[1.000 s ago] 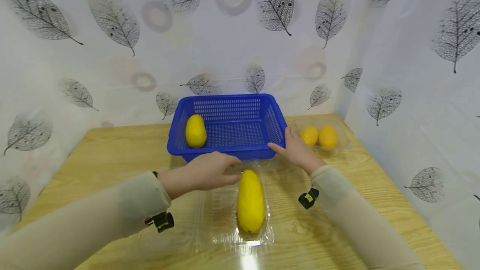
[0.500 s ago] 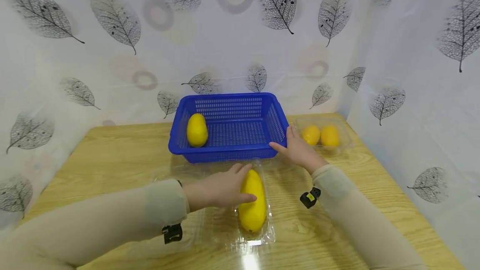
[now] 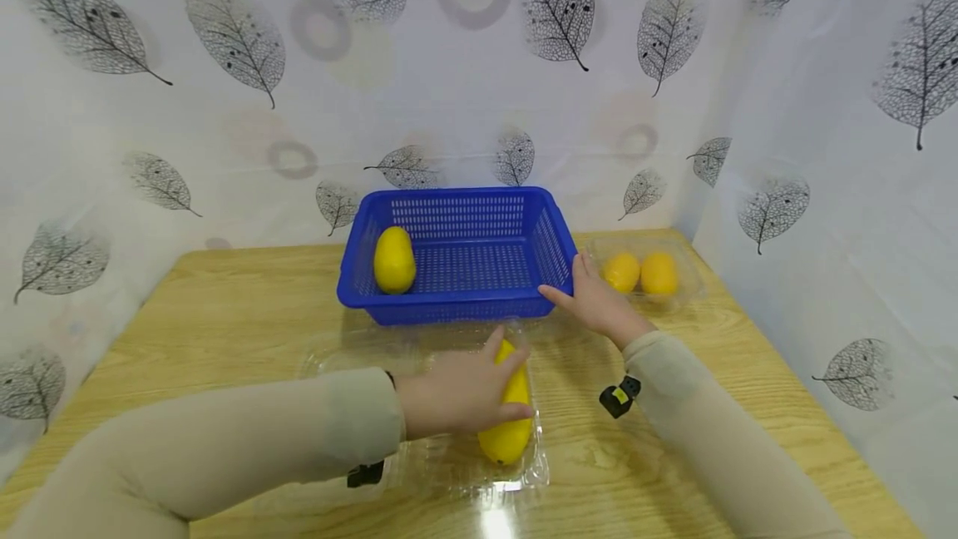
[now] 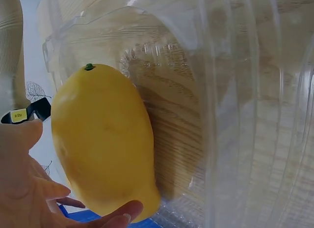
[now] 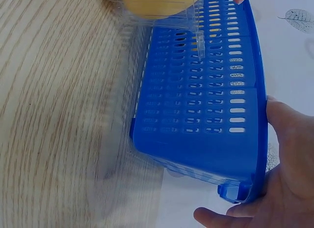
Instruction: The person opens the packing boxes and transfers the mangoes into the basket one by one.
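A long yellow mango (image 3: 506,437) lies in a clear plastic clamshell box (image 3: 449,472) in front of the basket. My left hand (image 3: 464,393) is over it with fingers spread; in the left wrist view a fingertip (image 4: 131,208) overlaps the lower end of the mango (image 4: 103,134). The right hand (image 3: 599,302) holds the front right corner of a blue plastic basket (image 3: 464,296). In the right wrist view, the thumb of that hand (image 5: 289,159) lies along the rim of the basket (image 5: 196,149). A second yellow mango (image 3: 394,260) rests at the basket's left end.
Behind the right hand, another clear box (image 3: 692,269) holds two orange-yellow fruits (image 3: 659,274). Its wooden table (image 3: 247,298) meets a leaf-printed curtain (image 3: 449,106) at the back and right. The clamshell's lid lies flat to the left, under the left sleeve.
My left hand has moved right and toward me, from beside the mango to over it, fingers spreading. The right hand keeps its hold on the basket corner.
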Demonstrator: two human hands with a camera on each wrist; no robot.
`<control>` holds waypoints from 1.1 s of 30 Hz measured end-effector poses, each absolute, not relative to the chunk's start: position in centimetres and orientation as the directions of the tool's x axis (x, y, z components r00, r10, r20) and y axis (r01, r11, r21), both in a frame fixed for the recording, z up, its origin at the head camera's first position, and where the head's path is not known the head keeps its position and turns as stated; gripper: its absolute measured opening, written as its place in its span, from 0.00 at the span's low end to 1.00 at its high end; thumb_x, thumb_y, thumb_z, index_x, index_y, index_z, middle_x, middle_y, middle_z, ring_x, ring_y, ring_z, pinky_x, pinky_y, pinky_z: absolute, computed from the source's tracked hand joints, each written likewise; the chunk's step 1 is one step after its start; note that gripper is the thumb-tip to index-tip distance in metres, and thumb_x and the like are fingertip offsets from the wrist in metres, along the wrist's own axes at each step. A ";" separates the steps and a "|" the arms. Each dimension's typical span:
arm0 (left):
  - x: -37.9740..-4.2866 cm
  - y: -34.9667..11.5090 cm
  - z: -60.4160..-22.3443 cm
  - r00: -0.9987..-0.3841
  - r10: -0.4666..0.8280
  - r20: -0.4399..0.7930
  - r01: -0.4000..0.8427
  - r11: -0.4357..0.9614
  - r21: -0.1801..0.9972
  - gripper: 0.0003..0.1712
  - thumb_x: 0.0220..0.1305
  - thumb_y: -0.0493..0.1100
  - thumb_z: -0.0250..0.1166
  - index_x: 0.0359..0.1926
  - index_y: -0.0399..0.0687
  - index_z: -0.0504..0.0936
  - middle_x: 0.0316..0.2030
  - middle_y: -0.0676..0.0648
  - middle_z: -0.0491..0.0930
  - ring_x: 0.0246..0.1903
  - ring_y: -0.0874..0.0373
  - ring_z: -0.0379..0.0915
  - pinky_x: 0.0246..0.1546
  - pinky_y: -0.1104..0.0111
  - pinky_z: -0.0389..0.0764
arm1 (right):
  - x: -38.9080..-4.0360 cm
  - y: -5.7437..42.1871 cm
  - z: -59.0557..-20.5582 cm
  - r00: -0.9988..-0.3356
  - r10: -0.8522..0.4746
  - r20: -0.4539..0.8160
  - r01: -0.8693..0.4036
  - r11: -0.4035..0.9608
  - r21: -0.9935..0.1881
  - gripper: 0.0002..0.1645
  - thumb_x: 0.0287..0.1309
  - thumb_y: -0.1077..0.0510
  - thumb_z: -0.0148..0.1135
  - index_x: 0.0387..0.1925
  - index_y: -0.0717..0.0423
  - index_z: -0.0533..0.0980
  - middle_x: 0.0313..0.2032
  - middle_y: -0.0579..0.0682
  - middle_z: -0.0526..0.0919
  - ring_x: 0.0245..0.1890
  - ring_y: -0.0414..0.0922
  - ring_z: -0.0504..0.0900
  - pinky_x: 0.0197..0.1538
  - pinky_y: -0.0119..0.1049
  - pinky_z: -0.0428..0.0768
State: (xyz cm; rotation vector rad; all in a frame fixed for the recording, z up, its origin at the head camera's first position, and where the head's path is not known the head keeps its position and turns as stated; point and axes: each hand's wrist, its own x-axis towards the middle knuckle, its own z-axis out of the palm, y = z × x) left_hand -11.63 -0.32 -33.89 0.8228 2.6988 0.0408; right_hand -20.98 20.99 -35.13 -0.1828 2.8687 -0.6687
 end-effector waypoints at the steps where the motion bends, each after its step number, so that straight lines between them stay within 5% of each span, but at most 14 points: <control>1: -11.6 -0.3 -34.0 -0.780 0.553 -0.293 0.546 0.830 0.113 0.44 0.58 0.73 0.48 0.72 0.65 0.51 0.71 0.39 0.43 0.23 0.53 0.76 0.18 0.67 0.75 | -21.0 21.0 -35.1 -0.974 -0.163 -0.156 -0.076 0.890 -0.449 0.66 0.51 0.20 0.35 0.69 0.65 0.29 0.70 0.62 0.26 0.67 0.63 0.46 0.63 0.58 0.54; 9: -11.5 -0.7 -34.2 -0.761 0.581 -0.287 0.575 0.810 0.114 0.36 0.62 0.66 0.52 0.68 0.61 0.62 0.71 0.38 0.43 0.44 0.46 0.77 0.37 0.59 0.79 | -20.9 21.0 -35.1 -0.973 -0.164 -0.161 -0.074 0.886 -0.459 0.66 0.52 0.20 0.35 0.69 0.64 0.28 0.70 0.62 0.26 0.68 0.62 0.45 0.64 0.57 0.53; 21: -11.7 -0.9 -34.7 -0.796 0.539 -0.276 0.490 0.841 0.229 0.43 0.58 0.67 0.57 0.66 0.47 0.61 0.69 0.36 0.47 0.35 0.49 0.77 0.31 0.64 0.79 | -20.9 21.0 -35.2 -0.977 -0.154 -0.149 -0.068 0.883 -0.465 0.66 0.52 0.20 0.35 0.70 0.64 0.30 0.70 0.63 0.29 0.68 0.62 0.43 0.65 0.57 0.51; 28: -12.0 -1.2 -35.2 -0.815 0.481 -0.325 0.331 0.845 0.421 0.45 0.57 0.58 0.63 0.70 0.50 0.55 0.71 0.36 0.40 0.27 0.54 0.72 0.20 0.68 0.76 | -20.9 21.0 -35.5 -0.977 -0.150 -0.154 -0.063 0.885 -0.462 0.66 0.51 0.19 0.34 0.70 0.63 0.29 0.70 0.62 0.27 0.68 0.62 0.44 0.64 0.58 0.51; 33: -12.3 -1.4 -35.6 -0.812 0.487 -0.322 0.324 0.834 0.446 0.45 0.55 0.53 0.64 0.70 0.51 0.55 0.71 0.36 0.37 0.26 0.55 0.71 0.18 0.69 0.73 | -20.9 21.1 -35.5 -0.977 -0.153 -0.148 -0.069 0.885 -0.461 0.66 0.51 0.19 0.33 0.70 0.64 0.29 0.70 0.62 0.27 0.68 0.62 0.43 0.65 0.58 0.52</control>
